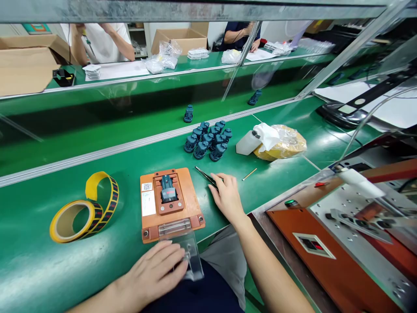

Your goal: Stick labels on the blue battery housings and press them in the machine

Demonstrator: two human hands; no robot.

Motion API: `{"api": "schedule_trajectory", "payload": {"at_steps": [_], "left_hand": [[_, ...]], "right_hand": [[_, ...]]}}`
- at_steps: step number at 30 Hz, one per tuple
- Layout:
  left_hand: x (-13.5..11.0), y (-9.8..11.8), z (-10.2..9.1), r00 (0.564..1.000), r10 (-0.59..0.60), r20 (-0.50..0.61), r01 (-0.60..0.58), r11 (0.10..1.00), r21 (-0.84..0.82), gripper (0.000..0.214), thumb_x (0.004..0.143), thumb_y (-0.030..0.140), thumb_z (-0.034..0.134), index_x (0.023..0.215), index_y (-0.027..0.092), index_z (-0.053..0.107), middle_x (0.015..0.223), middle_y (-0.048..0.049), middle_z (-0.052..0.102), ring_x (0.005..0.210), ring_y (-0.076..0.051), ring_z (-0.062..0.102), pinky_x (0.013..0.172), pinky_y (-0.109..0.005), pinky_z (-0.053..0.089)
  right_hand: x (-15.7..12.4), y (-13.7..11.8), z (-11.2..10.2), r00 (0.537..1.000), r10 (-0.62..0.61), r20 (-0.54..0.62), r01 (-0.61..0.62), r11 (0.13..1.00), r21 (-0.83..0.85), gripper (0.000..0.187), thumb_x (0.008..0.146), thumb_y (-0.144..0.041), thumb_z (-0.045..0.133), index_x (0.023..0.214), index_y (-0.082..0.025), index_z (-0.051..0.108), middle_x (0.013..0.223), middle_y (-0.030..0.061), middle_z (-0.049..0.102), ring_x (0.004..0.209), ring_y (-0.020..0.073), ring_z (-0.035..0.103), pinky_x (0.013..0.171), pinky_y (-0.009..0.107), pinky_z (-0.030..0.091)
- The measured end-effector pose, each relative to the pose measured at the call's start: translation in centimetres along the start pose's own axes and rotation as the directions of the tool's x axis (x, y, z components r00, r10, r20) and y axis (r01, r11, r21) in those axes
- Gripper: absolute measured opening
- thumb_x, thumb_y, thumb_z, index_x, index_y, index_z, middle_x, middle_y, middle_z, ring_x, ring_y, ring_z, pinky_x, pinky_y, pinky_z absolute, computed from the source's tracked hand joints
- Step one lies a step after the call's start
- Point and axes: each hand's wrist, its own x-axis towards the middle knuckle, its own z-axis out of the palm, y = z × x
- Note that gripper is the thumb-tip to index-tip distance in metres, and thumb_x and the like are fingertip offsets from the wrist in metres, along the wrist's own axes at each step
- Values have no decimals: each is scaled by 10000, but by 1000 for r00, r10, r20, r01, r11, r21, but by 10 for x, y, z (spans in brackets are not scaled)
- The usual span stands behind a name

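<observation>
My left hand (159,267) lies with its fingers stretched out over a clear plastic flap (194,261), hinged at the near edge of an orange fixture board (192,195). A dark blue battery pack (168,189) sits in the fixture's brown recess, its label facing up. Right of the board, my right hand (226,193) is closed on dark tweezers (205,174), whose tips point away to the left, low over the green bench. On the left, a roll of yellow tape with dark labels (70,219) has a loose end curling up.
Several dark blue battery packs (208,141) stand grouped beyond the board. Right of them are a white bottle (248,142), a bagged yellow roll (286,141) and a thin stick (249,174). A machine with an orange panel (302,243) borders the right. Co-workers sit behind a clear partition.
</observation>
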Motion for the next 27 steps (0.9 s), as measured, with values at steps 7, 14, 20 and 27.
{"api": "schedule_trajectory", "payload": {"at_steps": [7, 14, 20, 27], "left_hand": [[-3, -16, 0, 998, -45, 45, 52, 985, -163, 476, 955, 27, 425, 1416, 77, 532, 1376, -143, 659, 1416, -254, 485, 1191, -486, 401], [6, -28, 20, 987, -95, -130, 83, 992, -90, 443, 908, 25, 498, 1335, 63, 606, 1261, -124, 732, 1320, -207, 592, 1161, -342, 436], [1, -27, 25, 989, -83, -122, 73, 994, -82, 456, 888, 21, 487, 1321, 58, 623, 1309, -121, 707, 1352, -225, 562, 1193, -363, 398], [1, -27, 22, 986, -68, -151, 55, 994, -91, 428, 893, 35, 502, 1303, 56, 623, 1280, -133, 721, 1335, -224, 576, 1164, -365, 433]], "right_hand": [[23, -57, 4, 877, -410, 251, 241, 827, 508, 357, 1053, -413, 435, 1318, -384, 672, 1434, 59, 448, 1335, 290, 363, 1162, 535, 298], [35, -48, 26, 859, -414, 300, 202, 814, 545, 334, 1036, -446, 474, 1255, -381, 717, 1407, 69, 465, 1335, 290, 360, 1175, 542, 272], [42, -55, 27, 851, -438, 290, 224, 802, 554, 360, 1045, -470, 438, 1241, -382, 727, 1391, 70, 456, 1334, 292, 359, 1174, 533, 270], [42, -69, 23, 906, -292, 308, 107, 860, 499, 341, 1053, -380, 439, 1274, -343, 695, 1350, 82, 482, 1307, 282, 407, 1149, 521, 327]]}}
